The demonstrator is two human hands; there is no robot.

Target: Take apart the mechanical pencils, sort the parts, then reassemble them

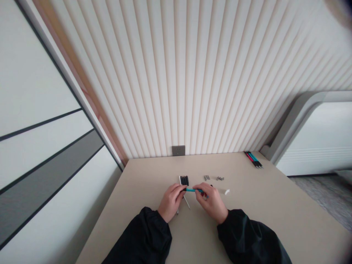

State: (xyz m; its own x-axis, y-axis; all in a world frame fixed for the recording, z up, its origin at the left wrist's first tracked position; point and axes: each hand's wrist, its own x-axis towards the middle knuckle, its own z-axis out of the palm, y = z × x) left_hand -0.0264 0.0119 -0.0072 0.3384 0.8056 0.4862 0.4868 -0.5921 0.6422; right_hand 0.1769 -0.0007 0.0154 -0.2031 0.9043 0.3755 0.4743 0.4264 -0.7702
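Observation:
A slim blue pen barrel (190,190) with a dark end lies level between my two hands, a little above the tabletop. My left hand (171,202) pinches the dark left end. The fingers of my right hand (212,201) are closed round the right part, hiding some of it. Just beyond my left hand lie several short black tubes (185,180) in a row, with a thin white stick (180,179) beside them. A thin pen refill (187,202) rests at a slant between my hands. More thin pieces are partly hidden beneath my left hand.
Two groups of small grey metal pieces, one (206,178) nearer the middle and another (220,178), lie beyond my right hand. A small white piece (227,191) is right of it. Several pens (253,160) lie at the table's (148,172) far right corner. A socket (178,150) is on the wall.

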